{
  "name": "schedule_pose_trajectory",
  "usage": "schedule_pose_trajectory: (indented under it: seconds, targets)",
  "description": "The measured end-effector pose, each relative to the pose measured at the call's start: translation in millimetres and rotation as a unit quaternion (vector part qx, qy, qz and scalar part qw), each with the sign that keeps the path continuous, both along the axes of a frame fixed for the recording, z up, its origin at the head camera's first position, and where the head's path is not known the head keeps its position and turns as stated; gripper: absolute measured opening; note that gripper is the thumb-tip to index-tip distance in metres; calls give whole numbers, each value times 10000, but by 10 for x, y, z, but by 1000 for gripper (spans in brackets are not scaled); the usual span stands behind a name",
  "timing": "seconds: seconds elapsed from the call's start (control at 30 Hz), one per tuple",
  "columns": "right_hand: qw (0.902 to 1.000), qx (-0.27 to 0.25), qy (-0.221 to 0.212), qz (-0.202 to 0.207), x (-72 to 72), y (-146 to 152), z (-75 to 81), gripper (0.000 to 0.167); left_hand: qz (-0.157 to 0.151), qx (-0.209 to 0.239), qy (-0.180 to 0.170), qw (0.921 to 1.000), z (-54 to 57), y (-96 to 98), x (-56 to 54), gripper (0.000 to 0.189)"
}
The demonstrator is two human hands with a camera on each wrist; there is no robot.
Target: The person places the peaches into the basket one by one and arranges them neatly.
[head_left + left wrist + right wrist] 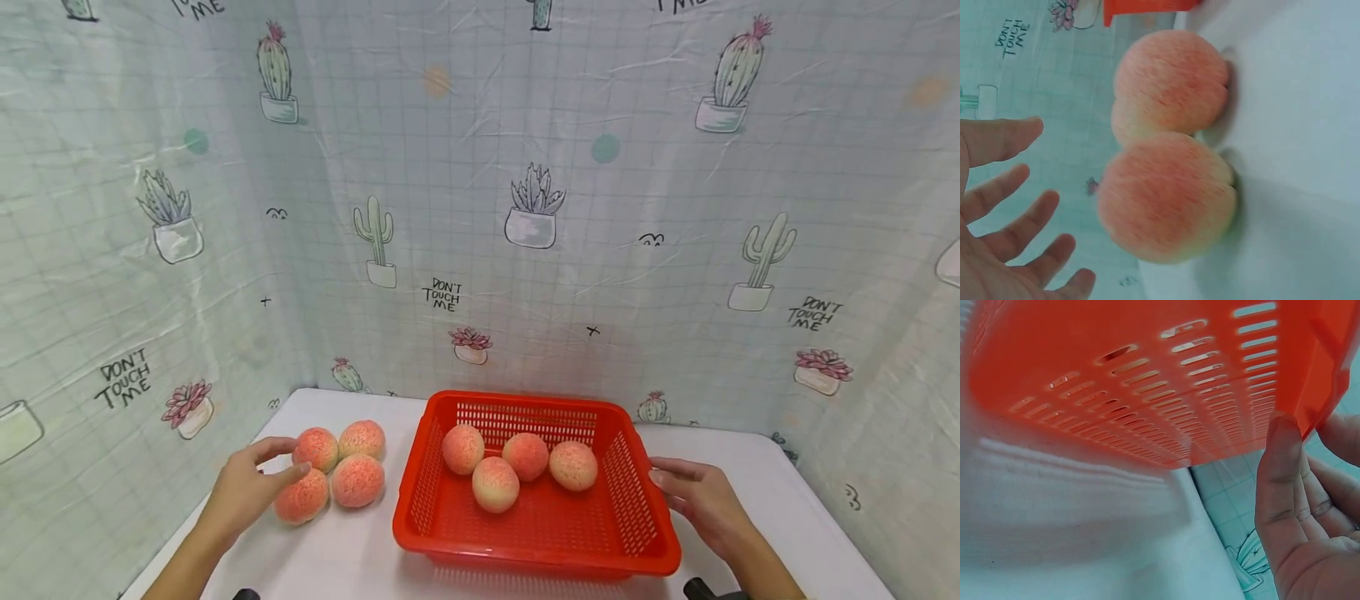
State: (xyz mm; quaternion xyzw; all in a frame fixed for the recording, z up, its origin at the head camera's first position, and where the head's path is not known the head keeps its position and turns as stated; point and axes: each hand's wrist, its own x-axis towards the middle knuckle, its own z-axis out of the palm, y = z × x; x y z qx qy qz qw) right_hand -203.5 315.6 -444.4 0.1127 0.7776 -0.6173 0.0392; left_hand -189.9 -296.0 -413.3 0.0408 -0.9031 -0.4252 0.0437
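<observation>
Several pink-and-cream peaches [357,481] sit grouped on the white table at the left. My left hand [247,487] is beside them, thumb and fingers spread. In the left wrist view, a gap shows between this hand [1016,212] and the nearer peach [1167,197]; another peach [1172,81] lies behind it. A red plastic basket [536,550] with slotted walls stands at the centre, holding several more peaches [495,485]. At its right side, my right hand [701,504] pinches the rim. The right wrist view has this hand [1297,512] against the basket's outer wall [1147,381].
The white table [375,554] ends at a patterned cactus curtain [480,208], which rises behind and along both sides. Dark objects [701,590] poke in at the bottom edge near both wrists.
</observation>
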Motion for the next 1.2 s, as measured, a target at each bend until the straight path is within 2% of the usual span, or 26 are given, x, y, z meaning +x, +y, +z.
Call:
schedule_pose_trajectory:
  seconds: [0.1, 0.3, 0.4, 0.57, 0.73, 0.9, 1.07, 1.2]
  targets:
    - [10000, -72, -42, -37, 1, 15, 7, 65, 86, -3, -220, 9997, -112, -81, 23, 74]
    - [9999, -67, -131, -14, 25, 36, 4, 67, 4, -22, -365, 9993, -297, -105, 57, 76]
    - [9999, -70, -144, -41, 37, 36, 1, 66, -42, -39, -361, 9993, -366, -81, 63, 77]
    - [9998, -190, -111, 39, 23, 5, -2, 66, 162, -248, -335, 9990, -430, -59, 44, 81]
    - [9997, -219, -107, 17, 19, -22, -15, 64, 371, -429, -356, 9978, -471, -32, 8, 87]
    - [9997, -237, -78, 73, 12, -25, -29, 63, 718, -775, -194, 9942, -477, -12, 22, 84]
    - [9993, -364, -65, 38, 1, 0, -18, 60, 818, -869, 46, 9928, -421, 26, 52, 85]
    - [9993, -354, -37, 63, -8, 13, -19, 59, 823, -849, 92, 9929, -343, 54, 81, 87]
